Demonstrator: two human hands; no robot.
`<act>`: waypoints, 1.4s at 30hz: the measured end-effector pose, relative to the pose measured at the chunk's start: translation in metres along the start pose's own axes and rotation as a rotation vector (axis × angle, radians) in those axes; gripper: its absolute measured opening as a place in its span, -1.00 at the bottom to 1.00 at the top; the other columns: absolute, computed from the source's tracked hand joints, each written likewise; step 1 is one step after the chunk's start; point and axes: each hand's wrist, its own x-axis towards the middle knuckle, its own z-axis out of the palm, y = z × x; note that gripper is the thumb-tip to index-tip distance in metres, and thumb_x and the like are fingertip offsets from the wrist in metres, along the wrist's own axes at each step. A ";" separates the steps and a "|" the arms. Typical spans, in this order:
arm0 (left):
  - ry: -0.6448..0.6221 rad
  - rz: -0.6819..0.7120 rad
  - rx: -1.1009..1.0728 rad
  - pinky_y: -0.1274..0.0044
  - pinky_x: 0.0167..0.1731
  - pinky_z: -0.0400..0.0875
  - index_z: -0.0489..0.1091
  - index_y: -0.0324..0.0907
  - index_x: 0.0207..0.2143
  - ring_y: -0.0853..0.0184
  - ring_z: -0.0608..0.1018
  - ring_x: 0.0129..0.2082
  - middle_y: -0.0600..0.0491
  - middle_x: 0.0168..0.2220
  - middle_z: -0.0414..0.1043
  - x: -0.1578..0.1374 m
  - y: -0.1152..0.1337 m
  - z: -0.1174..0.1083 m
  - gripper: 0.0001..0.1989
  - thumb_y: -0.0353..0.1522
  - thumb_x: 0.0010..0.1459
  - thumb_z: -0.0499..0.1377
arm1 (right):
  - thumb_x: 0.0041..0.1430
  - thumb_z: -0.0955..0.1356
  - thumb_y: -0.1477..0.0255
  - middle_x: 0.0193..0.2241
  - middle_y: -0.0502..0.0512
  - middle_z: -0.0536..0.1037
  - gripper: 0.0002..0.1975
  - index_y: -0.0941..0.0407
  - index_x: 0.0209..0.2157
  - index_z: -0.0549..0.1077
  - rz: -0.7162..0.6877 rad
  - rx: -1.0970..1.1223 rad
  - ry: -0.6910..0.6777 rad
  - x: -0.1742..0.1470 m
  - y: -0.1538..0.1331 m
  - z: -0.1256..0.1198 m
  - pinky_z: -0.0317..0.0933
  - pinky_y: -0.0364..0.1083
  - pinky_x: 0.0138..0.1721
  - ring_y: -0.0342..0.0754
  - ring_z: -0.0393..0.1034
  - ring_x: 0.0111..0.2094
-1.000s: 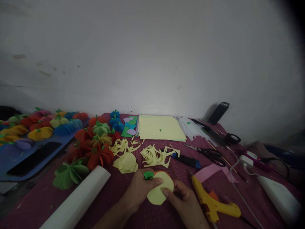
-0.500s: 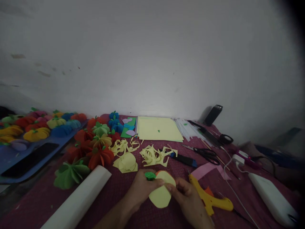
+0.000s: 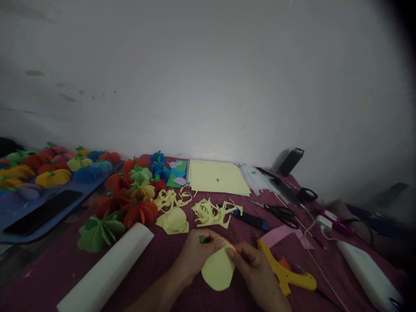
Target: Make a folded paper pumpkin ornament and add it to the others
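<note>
Low in the middle, a pale yellow paper cutout (image 3: 218, 269) with a rounded outline is pinched between both hands. My left hand (image 3: 197, 251) is closed on its upper left edge, thumb on the front face. A bit of green paper (image 3: 204, 239) peeks out beside those fingers, and a thin orange edge shows along the top of the cutout. My right hand (image 3: 251, 264) grips the upper right edge between thumb and fingers. Just right of that hand lies a yellow glue gun (image 3: 287, 273). Curly yellow paper scraps (image 3: 212, 212) lie beyond the hands.
Paper pumpkins (image 3: 139, 210) crowd the left, with more on a blue board (image 3: 97, 180) beside a black phone (image 3: 43, 212). A white roll (image 3: 108, 268) lies front left. Scissors (image 3: 281, 213), a utility knife (image 3: 250, 219), yellow sheets (image 3: 219, 177) and a white power bank (image 3: 367, 273) lie around.
The yellow cutout has tipped and its lower edge sits slightly lower and to the left. My left fingers now cover more of the green paper; less orange shows.
</note>
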 end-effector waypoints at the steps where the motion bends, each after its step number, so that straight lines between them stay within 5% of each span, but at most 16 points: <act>1: -0.007 0.015 -0.004 0.57 -0.54 0.21 0.47 -0.27 -0.52 0.43 0.36 -0.58 0.06 -0.56 0.43 0.000 0.000 0.000 -0.68 -0.17 -0.18 0.30 | 0.10 0.30 0.14 -0.57 -0.01 0.42 -0.65 0.15 -0.51 0.43 -0.007 0.000 -0.006 0.000 -0.001 0.001 0.15 -0.18 -0.47 -0.11 0.27 -0.49; 21: -0.024 -0.013 -0.061 0.59 -0.55 0.15 0.44 -0.25 -0.57 0.46 0.31 -0.59 0.12 -0.60 0.36 -0.003 0.003 -0.001 -0.72 -0.20 -0.19 0.31 | 0.19 0.23 0.20 -0.61 -0.06 0.31 -0.66 0.14 -0.51 0.40 -0.113 -0.103 -0.022 0.010 0.003 0.003 0.04 -0.19 -0.53 -0.15 0.18 -0.54; 25: -0.058 0.006 -0.015 0.58 -0.51 0.19 0.49 -0.26 -0.43 0.43 0.35 -0.55 0.07 -0.52 0.43 -0.002 0.003 -0.001 -0.68 -0.18 -0.15 0.31 | 0.18 0.24 0.19 -0.60 -0.04 0.35 -0.65 0.14 -0.50 0.41 -0.108 -0.100 0.028 0.012 0.002 -0.002 0.07 -0.19 -0.52 -0.14 0.21 -0.52; 29: -0.071 -0.001 -0.041 0.57 -0.47 0.24 0.46 -0.27 -0.47 0.43 0.37 -0.54 0.08 -0.53 0.44 0.000 0.000 -0.002 -0.68 -0.19 -0.19 0.34 | 0.14 0.27 0.16 -0.58 -0.02 0.40 -0.65 0.14 -0.47 0.44 -0.072 -0.005 0.145 0.012 0.000 -0.010 0.12 -0.18 -0.50 -0.11 0.25 -0.51; 33: -0.013 -0.034 -0.090 0.57 -0.47 0.26 0.43 -0.26 -0.55 0.43 0.38 -0.56 0.10 -0.57 0.44 0.002 -0.002 -0.003 -0.68 -0.18 -0.22 0.36 | 0.10 0.31 0.15 -0.47 0.02 0.48 -0.67 0.14 -0.35 0.47 -0.029 0.178 0.055 0.006 0.002 -0.008 0.21 -0.15 -0.40 -0.06 0.34 -0.41; 42: -0.063 -0.059 -0.057 0.53 -0.39 0.31 0.48 -0.29 -0.45 0.37 0.45 -0.49 0.03 -0.49 0.51 -0.001 -0.002 -0.001 -0.66 -0.18 -0.16 0.34 | 0.09 0.33 0.21 -0.57 -0.06 0.41 -0.70 0.16 -0.50 0.42 0.000 0.174 0.050 -0.001 0.015 -0.004 0.11 -0.20 -0.48 -0.14 0.24 -0.50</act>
